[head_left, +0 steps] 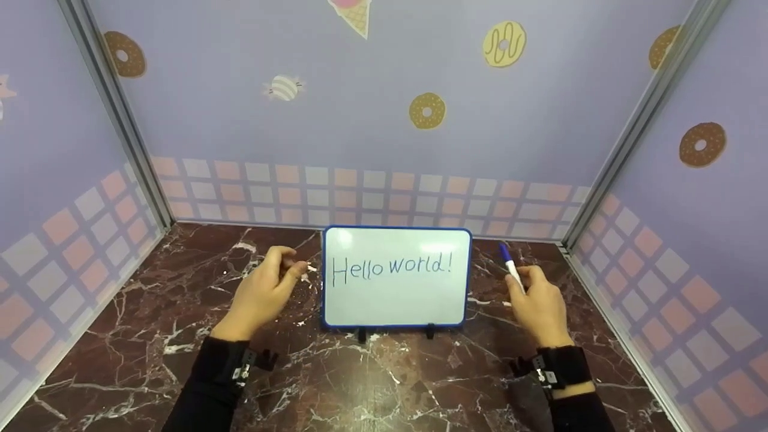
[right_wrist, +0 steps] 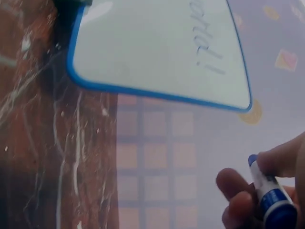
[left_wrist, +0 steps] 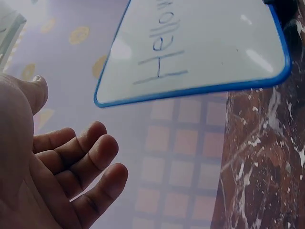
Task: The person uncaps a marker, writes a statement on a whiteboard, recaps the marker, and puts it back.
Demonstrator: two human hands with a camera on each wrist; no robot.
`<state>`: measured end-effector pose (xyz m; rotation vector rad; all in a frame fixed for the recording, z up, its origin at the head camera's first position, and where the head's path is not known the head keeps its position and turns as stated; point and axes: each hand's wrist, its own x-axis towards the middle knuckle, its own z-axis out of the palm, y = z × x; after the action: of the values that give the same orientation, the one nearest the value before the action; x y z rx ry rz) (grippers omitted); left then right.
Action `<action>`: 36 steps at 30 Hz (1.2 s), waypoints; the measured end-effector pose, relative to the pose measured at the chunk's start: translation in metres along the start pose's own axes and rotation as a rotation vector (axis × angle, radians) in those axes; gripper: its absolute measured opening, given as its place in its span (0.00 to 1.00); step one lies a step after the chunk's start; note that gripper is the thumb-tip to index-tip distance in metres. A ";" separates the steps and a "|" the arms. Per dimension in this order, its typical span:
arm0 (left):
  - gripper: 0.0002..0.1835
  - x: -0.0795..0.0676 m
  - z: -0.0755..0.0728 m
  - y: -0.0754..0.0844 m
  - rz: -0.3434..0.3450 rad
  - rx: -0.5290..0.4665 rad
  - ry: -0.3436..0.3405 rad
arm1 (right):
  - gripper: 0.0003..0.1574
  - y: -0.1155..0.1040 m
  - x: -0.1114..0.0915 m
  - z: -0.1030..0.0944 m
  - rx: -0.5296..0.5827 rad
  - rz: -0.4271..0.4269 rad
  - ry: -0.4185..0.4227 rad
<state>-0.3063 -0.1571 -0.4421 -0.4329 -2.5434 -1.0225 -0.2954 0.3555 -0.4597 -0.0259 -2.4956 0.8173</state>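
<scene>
A whiteboard (head_left: 396,303) with a blue frame stands propped up on the table, "Hello world!" handwritten across its upper half. To its right, my right hand (head_left: 540,303) pinches a white marker (head_left: 511,268) with a blue cap between thumb and fingers, the capped end pointing up and away. In the right wrist view the marker (right_wrist: 267,191) lies between the thumb and the bent fingers. My left hand (head_left: 264,294) is held left of the board, apart from it, with nothing in it. Its fingers (left_wrist: 102,152) are loosely bent in the left wrist view.
Two black feet (head_left: 362,335) hold up the board's lower edge. The dark red marbled table (head_left: 336,384) is bordered by lilac walls (head_left: 360,132) with printed sweets and pink and white squares. Metal posts (head_left: 636,132) mark the back corners. Both wrists wear black straps with small cameras.
</scene>
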 end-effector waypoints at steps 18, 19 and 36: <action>0.33 0.001 -0.003 -0.028 -0.108 0.083 -0.087 | 0.25 0.057 0.003 0.021 -0.205 0.170 -0.264; 0.33 0.001 -0.003 -0.029 -0.111 0.088 -0.092 | 0.26 0.058 0.003 0.022 -0.212 0.172 -0.272; 0.33 -0.005 0.006 -0.052 -0.130 0.203 -0.150 | 0.22 0.066 0.007 0.034 -0.312 0.147 -0.405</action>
<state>-0.3247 -0.1895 -0.4792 -0.3009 -2.8067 -0.7895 -0.3266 0.3920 -0.5168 -0.1685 -3.0147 0.5190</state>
